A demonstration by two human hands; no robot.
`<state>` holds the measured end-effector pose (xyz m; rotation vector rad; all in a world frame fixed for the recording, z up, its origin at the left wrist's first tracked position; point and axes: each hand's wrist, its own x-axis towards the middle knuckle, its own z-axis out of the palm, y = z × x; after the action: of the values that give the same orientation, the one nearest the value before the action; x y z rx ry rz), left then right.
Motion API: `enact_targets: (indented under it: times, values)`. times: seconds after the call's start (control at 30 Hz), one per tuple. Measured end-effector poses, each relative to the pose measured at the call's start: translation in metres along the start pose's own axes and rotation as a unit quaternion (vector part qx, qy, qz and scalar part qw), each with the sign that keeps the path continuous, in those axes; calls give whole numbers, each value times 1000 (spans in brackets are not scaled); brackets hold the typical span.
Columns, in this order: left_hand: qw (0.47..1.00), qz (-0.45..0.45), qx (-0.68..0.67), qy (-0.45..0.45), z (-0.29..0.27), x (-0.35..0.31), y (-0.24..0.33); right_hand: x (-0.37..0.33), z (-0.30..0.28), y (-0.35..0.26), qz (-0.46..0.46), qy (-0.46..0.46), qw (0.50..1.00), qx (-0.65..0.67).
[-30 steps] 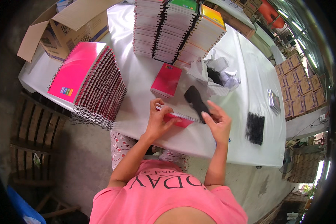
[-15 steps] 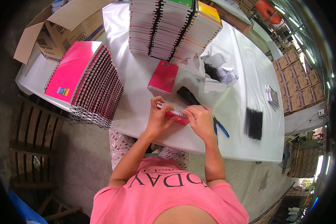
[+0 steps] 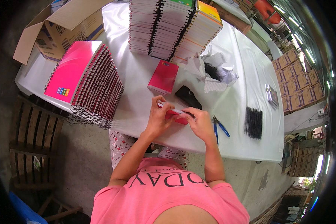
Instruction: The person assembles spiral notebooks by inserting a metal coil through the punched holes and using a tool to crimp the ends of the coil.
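Observation:
A small pink notebook [image 3: 181, 121] stands on its edge near the table's front, with its white page edge upward. My left hand [image 3: 158, 120] is closed around its left end, thumb on the near cover. At the notebook's right end, the fingers of my right hand [image 3: 201, 123] are pinched together along the upper edge. A thin dark strand shows by those fingers, too small to make out fully. Just beyond lies a black pouch [image 3: 189, 98]. Blue-handled pliers [image 3: 223, 128] rest to the right of my right hand. Farther back sits a small stack of pink covers or pads [image 3: 163, 77].
Tall stacks of spiral notebooks [image 3: 164, 30] stand at the back. A pink spiral notebook pile [image 3: 95, 82] and an open cardboard box [image 3: 74, 30] are left. Crumpled white wrapping [image 3: 220, 71] holds black coils; a black coil bundle [image 3: 254, 123] lies right on the white-covered table [image 3: 246, 67].
My right hand has shifted slightly and its fingers now pinch at the notebook's upper edge. More of the black pouch and the pliers shows. My left hand stays nearly in place.

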<state>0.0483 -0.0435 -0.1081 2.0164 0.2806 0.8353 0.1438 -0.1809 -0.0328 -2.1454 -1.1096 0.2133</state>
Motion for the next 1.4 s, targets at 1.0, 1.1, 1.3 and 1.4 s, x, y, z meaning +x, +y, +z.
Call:
enact_targets:
  times: [1.0, 1.1, 1.3, 1.4]
  values:
    - [997, 37, -35, -60, -21, 6, -1, 24, -9, 59, -62, 53, 957, -278]
    - [996, 24, -65, -56, -22, 0, -4, 29, -17, 66, 86, -31, 994, -61]
    - [989, 28, -123, -73, -15, 0, -17, 8, -2, 54, -8, -135, 898, 420]
    - [990, 37, -110, -75, -14, 0, -16, 4, 5, 52, -12, -111, 874, 472]
